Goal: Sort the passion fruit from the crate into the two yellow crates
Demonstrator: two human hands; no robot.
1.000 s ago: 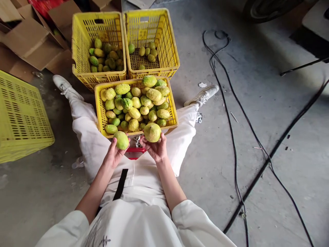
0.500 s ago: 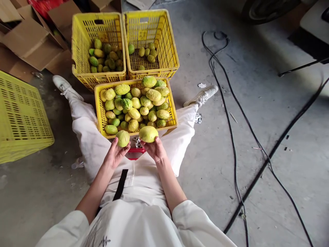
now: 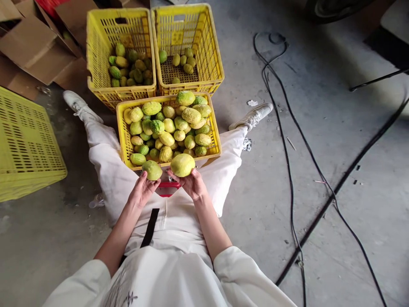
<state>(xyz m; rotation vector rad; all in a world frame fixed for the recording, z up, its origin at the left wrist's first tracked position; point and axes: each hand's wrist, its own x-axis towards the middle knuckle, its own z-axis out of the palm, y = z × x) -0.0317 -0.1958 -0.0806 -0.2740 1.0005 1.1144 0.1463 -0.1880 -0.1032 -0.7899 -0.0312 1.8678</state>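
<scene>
I sit on a low red stool with a full yellow crate (image 3: 123, 140) of green-yellow fruits between my legs. My left hand (image 3: 142, 190) holds a small greenish fruit (image 3: 152, 169) just in front of the crate's near rim. My right hand (image 3: 191, 184) holds a larger, paler yellow fruit (image 3: 182, 165) beside it, close to the same rim. Both fruits are held up above my lap, a little apart from each other.
Two more yellow crates stand behind the full one: the left crate (image 3: 96, 51) half filled, the right crate (image 3: 211, 47) with a few fruits. An upturned yellow crate (image 3: 27, 145) lies at the left. Cardboard boxes (image 3: 32, 47) sit at back left. Black cables (image 3: 287, 140) run across the concrete floor on the right.
My right hand has turned the large fruit from upright to lying sideways. Both hands with their fruits have shifted slightly; the view has tilted a little.
</scene>
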